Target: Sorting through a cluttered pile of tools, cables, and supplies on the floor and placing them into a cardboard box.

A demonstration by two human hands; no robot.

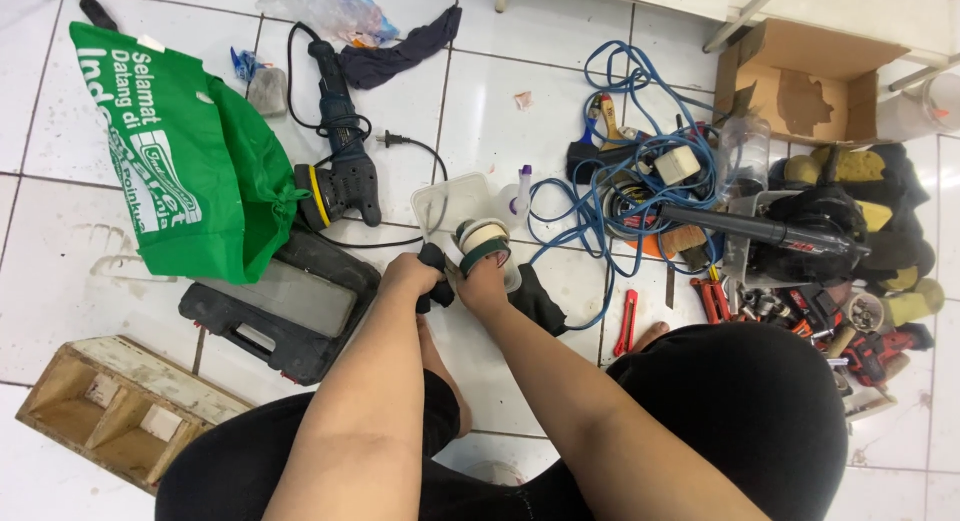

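Observation:
My left hand (408, 276) is closed around a black handle (436, 281) low over the white tiled floor. My right hand (484, 281) grips a stack of tape rolls (483, 240), pale and dark green, right beside the left hand. Both hands meet just in front of a clear plastic lid (452, 203) lying on the tiles. A black cloth or glove (538, 299) lies under my right wrist. My forearms reach forward from my black-clad knees.
An orbital sander (340, 176) with its cord lies ahead left, beside a green shopping bag (175, 156) and a black tool case (280, 306). A tangle of blue cable (620, 171), a red utility knife (626, 321), loose tools and a cardboard box (810, 81) crowd the right. A wooden box (120, 406) sits near left.

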